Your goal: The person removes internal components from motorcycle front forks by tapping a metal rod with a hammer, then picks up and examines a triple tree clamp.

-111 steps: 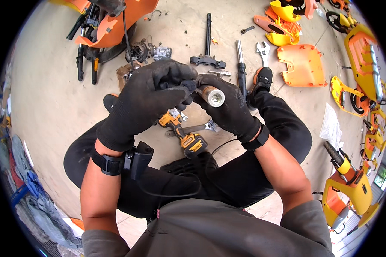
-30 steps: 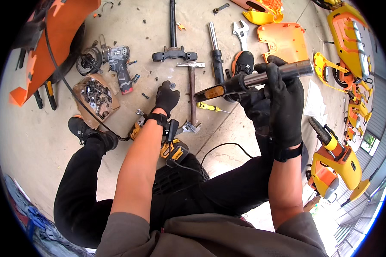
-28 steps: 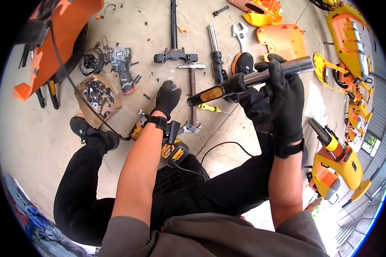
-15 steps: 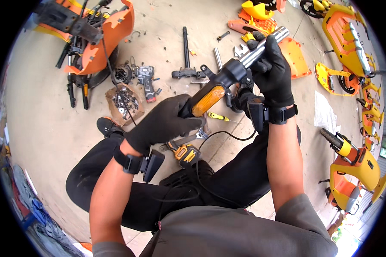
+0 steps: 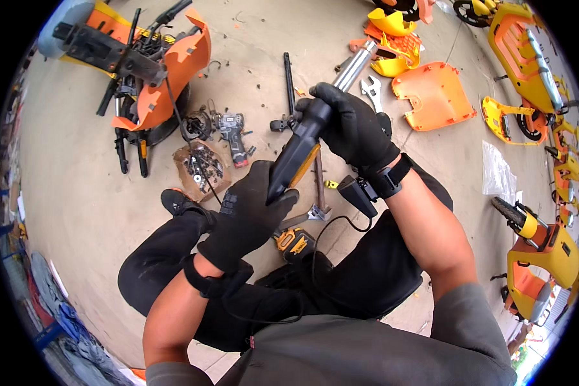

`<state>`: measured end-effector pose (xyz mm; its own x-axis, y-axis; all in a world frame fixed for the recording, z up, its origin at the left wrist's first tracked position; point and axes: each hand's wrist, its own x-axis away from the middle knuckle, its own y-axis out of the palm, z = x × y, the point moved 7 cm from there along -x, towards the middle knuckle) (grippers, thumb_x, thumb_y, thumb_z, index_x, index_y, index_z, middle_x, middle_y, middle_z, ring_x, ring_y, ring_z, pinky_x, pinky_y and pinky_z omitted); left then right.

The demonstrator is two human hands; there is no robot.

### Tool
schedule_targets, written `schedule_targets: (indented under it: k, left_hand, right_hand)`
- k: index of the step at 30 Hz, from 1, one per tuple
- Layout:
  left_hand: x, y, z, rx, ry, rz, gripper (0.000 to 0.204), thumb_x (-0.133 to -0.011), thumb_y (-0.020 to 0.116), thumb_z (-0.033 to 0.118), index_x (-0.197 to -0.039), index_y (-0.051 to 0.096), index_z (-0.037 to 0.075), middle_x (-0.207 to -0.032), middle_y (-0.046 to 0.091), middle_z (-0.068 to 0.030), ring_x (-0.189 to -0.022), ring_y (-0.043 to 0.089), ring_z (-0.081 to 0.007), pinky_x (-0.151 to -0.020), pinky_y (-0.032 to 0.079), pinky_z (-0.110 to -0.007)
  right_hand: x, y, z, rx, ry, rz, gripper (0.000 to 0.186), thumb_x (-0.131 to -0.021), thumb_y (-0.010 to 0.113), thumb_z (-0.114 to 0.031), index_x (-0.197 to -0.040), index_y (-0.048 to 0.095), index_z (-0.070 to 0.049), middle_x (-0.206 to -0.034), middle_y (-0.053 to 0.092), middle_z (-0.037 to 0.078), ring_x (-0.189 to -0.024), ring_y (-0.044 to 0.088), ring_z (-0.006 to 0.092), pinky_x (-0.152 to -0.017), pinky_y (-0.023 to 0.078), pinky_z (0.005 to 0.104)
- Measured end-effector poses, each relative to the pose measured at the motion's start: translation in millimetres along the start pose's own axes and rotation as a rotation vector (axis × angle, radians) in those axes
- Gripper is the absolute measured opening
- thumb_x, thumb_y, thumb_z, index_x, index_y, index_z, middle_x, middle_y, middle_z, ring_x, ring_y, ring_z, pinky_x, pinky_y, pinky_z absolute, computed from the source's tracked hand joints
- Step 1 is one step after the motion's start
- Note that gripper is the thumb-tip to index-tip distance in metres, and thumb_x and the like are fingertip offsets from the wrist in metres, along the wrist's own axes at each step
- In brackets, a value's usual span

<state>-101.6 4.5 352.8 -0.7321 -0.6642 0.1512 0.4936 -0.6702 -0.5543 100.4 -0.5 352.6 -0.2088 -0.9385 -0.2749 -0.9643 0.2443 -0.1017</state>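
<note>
Toward twelve o'clock from centre, the fork leg (image 5: 294, 152) is gripped low by the left hand (image 5: 246, 209); the right hand (image 5: 360, 132) has been shifted from the silver tube (image 5: 356, 67) to curl round the black collar (image 5: 316, 116). With the tube swung nearer one o'clock, steadier support seems gained.

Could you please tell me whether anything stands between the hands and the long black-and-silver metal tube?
Nothing visible does, apart from the black gloves: the left hand grips the tube at its black end, and the right hand holds it near its silver section.
</note>
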Motion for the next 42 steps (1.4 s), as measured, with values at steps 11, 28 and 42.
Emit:
schedule_targets:
  k: [11, 28, 42]
  left_hand:
    - [-0.9, 31.3, 7.1, 0.81, -0.415, -0.439, 0.026, -0.091, 0.066, 0.019, -0.109, 0.059, 0.001, -0.074, 0.059, -0.0022, -0.055, 0.056, -0.008, -0.049, 0.045, -0.024]
    - [-2.4, 26.3, -13.6, -0.254, 0.074, 0.21, 0.038, -0.085, 0.072, 0.019, -0.113, 0.051, 0.002, -0.085, 0.066, -0.0211, -0.075, 0.066, -0.0417, -0.063, 0.051, -0.05]
    - [-2.9, 37.3, -4.9, 0.484, -0.164, -0.357, 0.032, -0.082, 0.072, 0.011, -0.108, 0.056, 0.001, -0.083, 0.062, -0.0059, -0.066, 0.06, -0.013, -0.06, 0.049, -0.03]
  right_hand:
    - [-11.5, 17.6, 29.0, -0.913, 0.636, 0.255, 0.018, -0.099, 0.057, -0.022, -0.107, 0.056, -0.006, -0.09, 0.06, 0.004, -0.084, 0.064, 0.0221, -0.083, 0.059, 0.046]
    - [2.6, -6.2, 13.0, -0.728, 0.509, 0.427, 0.027, -0.103, 0.055, -0.027, -0.111, 0.059, -0.002, -0.093, 0.062, 0.008, -0.088, 0.064, 0.0208, -0.079, 0.053, 0.0322]
    - [-2.4, -22.1, -0.2, -0.684, 0.412, 0.223, 0.035, -0.106, 0.048, -0.037, -0.106, 0.058, -0.003, -0.088, 0.063, 0.006, -0.095, 0.067, 0.0237, -0.091, 0.055, 0.04]
